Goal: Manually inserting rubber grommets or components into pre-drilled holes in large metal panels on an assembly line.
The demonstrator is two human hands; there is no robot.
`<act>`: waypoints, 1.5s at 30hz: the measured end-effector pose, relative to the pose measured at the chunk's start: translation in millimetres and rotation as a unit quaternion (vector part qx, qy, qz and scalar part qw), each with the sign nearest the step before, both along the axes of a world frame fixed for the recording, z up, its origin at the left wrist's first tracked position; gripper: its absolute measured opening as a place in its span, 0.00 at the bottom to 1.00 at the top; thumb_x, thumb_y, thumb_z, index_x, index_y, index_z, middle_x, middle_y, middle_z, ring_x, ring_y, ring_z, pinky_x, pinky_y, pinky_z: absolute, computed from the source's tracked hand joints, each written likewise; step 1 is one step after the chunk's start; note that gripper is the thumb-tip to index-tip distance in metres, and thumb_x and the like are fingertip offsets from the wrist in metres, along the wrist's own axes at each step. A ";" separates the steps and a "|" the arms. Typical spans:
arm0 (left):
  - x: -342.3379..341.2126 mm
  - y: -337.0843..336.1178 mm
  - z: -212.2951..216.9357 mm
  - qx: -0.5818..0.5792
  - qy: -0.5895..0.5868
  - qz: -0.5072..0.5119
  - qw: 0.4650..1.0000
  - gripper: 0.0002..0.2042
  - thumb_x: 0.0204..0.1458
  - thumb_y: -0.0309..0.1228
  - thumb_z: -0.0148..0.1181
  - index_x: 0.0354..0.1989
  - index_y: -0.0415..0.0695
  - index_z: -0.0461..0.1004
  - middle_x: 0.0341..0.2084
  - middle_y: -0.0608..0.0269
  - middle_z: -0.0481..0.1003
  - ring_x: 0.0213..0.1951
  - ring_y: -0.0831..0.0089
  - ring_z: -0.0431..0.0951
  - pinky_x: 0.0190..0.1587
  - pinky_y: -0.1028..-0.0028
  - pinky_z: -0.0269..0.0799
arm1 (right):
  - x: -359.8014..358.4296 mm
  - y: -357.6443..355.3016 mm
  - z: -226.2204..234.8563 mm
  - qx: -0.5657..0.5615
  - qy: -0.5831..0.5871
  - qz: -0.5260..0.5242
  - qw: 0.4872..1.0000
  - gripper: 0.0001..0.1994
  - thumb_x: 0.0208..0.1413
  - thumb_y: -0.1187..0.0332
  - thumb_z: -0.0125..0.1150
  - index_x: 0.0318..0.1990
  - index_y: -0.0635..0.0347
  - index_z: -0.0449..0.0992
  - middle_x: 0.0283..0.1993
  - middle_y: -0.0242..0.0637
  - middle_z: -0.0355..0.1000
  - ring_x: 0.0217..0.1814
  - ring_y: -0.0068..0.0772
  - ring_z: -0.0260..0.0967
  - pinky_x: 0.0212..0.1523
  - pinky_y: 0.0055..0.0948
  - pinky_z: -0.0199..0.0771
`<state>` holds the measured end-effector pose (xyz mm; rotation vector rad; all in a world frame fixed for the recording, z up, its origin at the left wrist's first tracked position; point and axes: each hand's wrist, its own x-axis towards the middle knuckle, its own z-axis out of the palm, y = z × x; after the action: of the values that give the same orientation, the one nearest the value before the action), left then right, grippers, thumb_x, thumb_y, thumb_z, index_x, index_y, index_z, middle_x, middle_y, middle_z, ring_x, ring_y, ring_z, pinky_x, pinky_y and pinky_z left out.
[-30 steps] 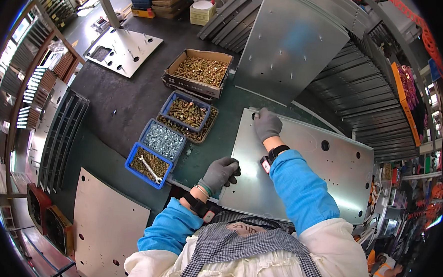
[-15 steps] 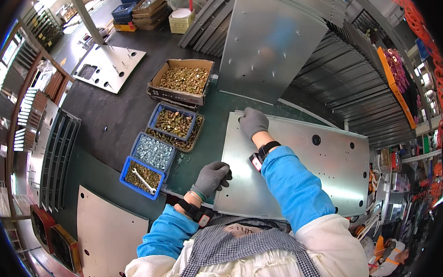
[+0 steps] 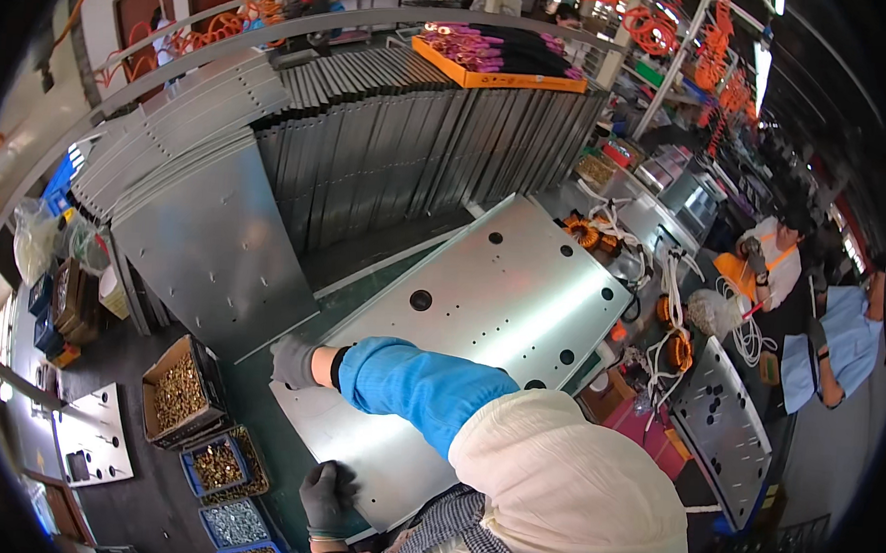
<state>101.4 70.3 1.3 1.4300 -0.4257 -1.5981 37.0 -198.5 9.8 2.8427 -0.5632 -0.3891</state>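
A flat metal panel (image 3: 457, 297) with round holes lies on the green table in front of me. My right hand (image 3: 296, 362), in a grey glove, rests at the panel's far left corner with its fingers curled down. Whatever those fingertips grip is hidden. Near the panel's left edge, close to my body, my left hand (image 3: 325, 498) is held with its gloved fingers bent together; I cannot make out what is in them. To the left stand a cardboard box of brass-coloured fasteners (image 3: 178, 395) and a blue bin of similar fasteners (image 3: 217, 465).
A blue bin of silver fasteners (image 3: 234, 523) sits nearest me at left. Beyond the panel lean a studded metal sheet (image 3: 214, 255) and a long row of metal panels (image 3: 390, 149). An orange tray (image 3: 499, 77) tops the row. Cables (image 3: 670, 298) and people are at right.
My view has swung to the right, bringing the panel row, the cables and co-workers further in. Both hands stay close to the same places at the panel's left side.
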 end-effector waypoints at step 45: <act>-7.5 -0.1 5.9 0.004 -0.084 -0.016 0.996 0.12 0.64 0.34 0.50 0.39 0.38 0.75 0.25 0.61 0.76 0.23 0.72 0.77 0.22 0.76 0.70 | -408.1 132.1 102.6 0.179 -0.239 -0.370 0.880 0.13 0.47 0.60 0.62 0.34 0.60 0.78 0.40 0.47 0.74 0.44 0.53 0.72 0.46 0.47 0.73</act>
<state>93.9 70.1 7.3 1.5778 -0.5433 -1.5113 -371.1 -66.4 112.5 2.9395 -1.8706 0.1417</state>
